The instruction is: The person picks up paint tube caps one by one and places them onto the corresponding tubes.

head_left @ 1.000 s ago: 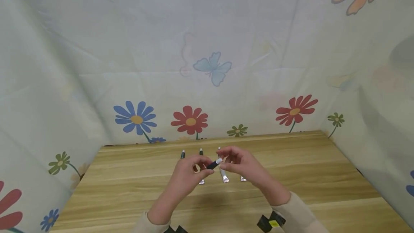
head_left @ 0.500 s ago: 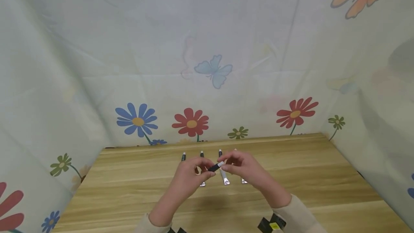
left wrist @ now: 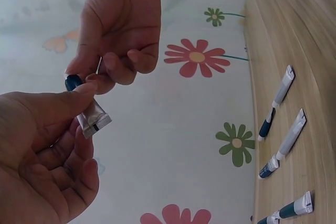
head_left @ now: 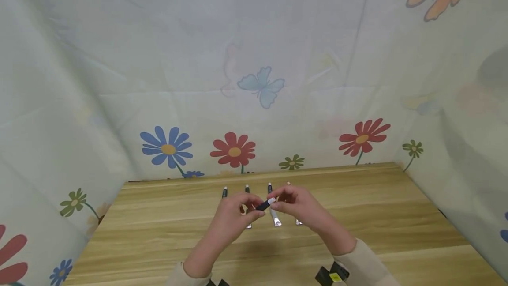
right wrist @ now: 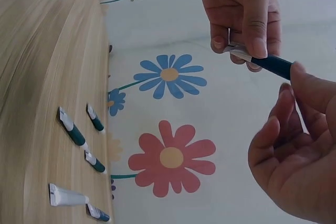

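A small paint tube (head_left: pixel 265 205), dark blue and silver with a white cap, is held in the air over the table between both hands. My left hand (head_left: pixel 234 216) pinches its body between thumb and fingers, and the flat silver end (left wrist: pixel 95 121) sticks out in the left wrist view. At the cap (head_left: pixel 271 200), the thumb and fingertips of my right hand (head_left: pixel 301 206) pinch the other end. The right wrist view shows the dark blue body (right wrist: pixel 275 66) bridging the two hands; there the right fingertips cover most of the cap.
Several similar tubes lie in rows on the wooden table (head_left: pixel 166 228), among them a silver one (head_left: pixel 275 218) behind the hands and a dark green one (right wrist: pixel 72 129). A white curtain (head_left: pixel 198 109) printed with flowers and butterflies hangs along the table's back edge and sides.
The head view has shifted slightly. Both hands keep their hold on the tube in nearly the same place, with no plain movement between them.
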The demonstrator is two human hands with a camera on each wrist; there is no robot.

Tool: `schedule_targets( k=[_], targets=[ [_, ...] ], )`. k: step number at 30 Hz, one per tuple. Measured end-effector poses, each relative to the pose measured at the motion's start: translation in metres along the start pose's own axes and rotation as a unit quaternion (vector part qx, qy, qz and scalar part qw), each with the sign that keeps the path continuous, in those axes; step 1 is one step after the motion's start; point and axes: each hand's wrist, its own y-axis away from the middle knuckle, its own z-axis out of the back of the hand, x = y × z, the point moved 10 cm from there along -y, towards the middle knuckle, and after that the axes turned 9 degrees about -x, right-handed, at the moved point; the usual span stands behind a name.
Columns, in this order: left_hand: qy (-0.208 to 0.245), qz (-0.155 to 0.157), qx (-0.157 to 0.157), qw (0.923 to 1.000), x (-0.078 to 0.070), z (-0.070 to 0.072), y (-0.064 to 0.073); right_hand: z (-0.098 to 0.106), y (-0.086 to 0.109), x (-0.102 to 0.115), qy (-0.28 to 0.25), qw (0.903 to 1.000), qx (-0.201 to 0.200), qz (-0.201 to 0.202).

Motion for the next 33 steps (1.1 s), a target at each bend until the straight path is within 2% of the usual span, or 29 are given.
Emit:
schedule_targets(
  k=[4, 11, 15, 20, 22, 24, 28, 33],
  targets=[
    [0.004, 0.005, -0.003, 1.0, 0.0, 0.001, 0.0, 0.002, -0.002, -0.002, 0.006, 0.9998, -0.017, -0.007],
    [0.007, 0.009, 0.001, 0.9999, 0.0, 0.0, 0.0, 0.0, -0.001, -0.004, -0.048, 0.9988, 0.01, -0.002],
    [-0.017, -0.007, -0.004, 0.9998, -0.001, -0.002, 0.0, -0.001, -0.002, -0.006, -0.057, 0.9983, -0.003, -0.012],
    [-0.052, -0.023, -0.011, 0.9984, -0.002, -0.003, -0.001, -0.001, -0.002, -0.012, -0.032, 0.9982, -0.03, -0.042],
    [-0.056, -0.011, -0.014, 0.9983, 0.003, -0.001, -0.001, 0.002, -0.002, -0.013, -0.016, 0.998, -0.037, -0.049],
    [-0.05, 0.017, -0.016, 0.9985, 0.012, 0.002, -0.002, 0.007, -0.002, -0.015, -0.002, 0.9974, -0.046, -0.056],
    [-0.026, 0.083, -0.027, 0.9959, 0.038, 0.013, -0.001, 0.023, 0.002, -0.019, 0.025, 0.9953, -0.068, -0.064],
    [-0.018, 0.134, -0.029, 0.9904, 0.07, 0.023, 0.0, 0.043, 0.007, -0.026, 0.076, 0.9897, -0.096, -0.074]
  ],
)
